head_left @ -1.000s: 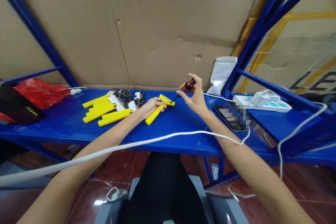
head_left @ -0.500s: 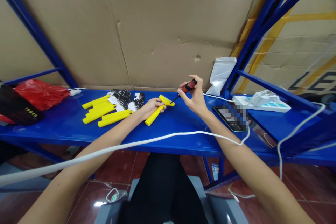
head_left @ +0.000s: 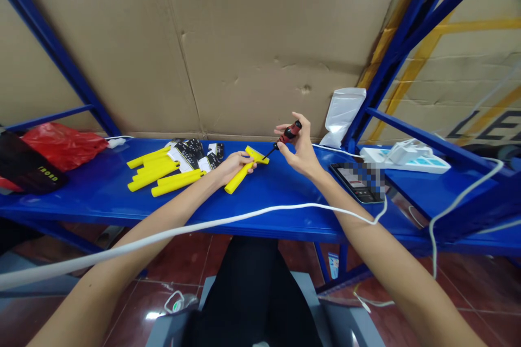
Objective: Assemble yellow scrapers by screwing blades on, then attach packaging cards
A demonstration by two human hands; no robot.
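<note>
My left hand [head_left: 236,168] is closed around a yellow T-shaped tool [head_left: 237,180], gripping it just below its crosspiece. The tool's round handle slants down toward the front of the blue bench. In my right hand [head_left: 302,153] is a screwdriver [head_left: 292,132] with a red and black handle, held between thumb and fingers. Its dark shaft slopes down to the left, and the tip meets the crosspiece near its right end. Whether a screw sits under the tip is too small to tell. Left of my left hand lie several yellow handles [head_left: 153,176] with black-and-white printed cards [head_left: 189,154] at their far ends.
A phone [head_left: 358,183] lies on the blue bench [head_left: 285,217], right of my right forearm. A white cable [head_left: 244,217] crosses in front over both forearms. Farther right is a power strip [head_left: 423,162]; at left, a red plastic bag [head_left: 63,146]. Cardboard [head_left: 264,54] stands behind.
The screwdriver's handle and my right hand have shifted slightly left, with the fingers in a slightly different position. The yellow tool has moved very little, and both grips remain.
</note>
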